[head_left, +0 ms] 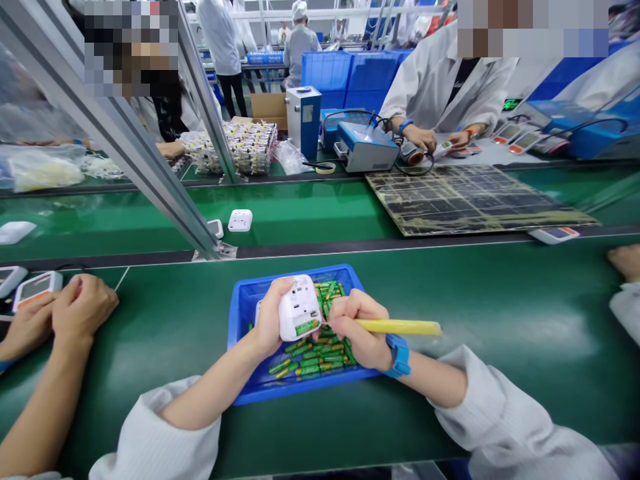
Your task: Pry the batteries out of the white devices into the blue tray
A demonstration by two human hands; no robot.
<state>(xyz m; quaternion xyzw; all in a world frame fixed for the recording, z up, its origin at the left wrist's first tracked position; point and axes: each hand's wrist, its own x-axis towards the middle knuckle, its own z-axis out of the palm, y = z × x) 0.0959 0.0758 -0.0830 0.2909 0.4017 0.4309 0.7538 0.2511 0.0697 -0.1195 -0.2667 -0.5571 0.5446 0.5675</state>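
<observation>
My left hand (270, 319) grips a small white electronic device (299, 297) by its left side, with the back turned up. One green battery (307, 327) lies in the compartment at its lower edge. In my right hand (361, 327) is a tool with a yellow handle (400, 327), its thin tip pointing at the device's lower right corner; whether it touches is unclear. Both hands are above a blue bin (295, 395) holding many loose green batteries (320, 360). Part of another white piece shows behind my left fingers.
A co-worker's hands (83, 307) rest near white devices (37, 288) at the left. Beyond the metal post (200, 230), a white device (241, 221) and a dark scratched board (475, 200) lie on the green conveyor (310, 200). Another person's hand (626, 261) shows at the right edge.
</observation>
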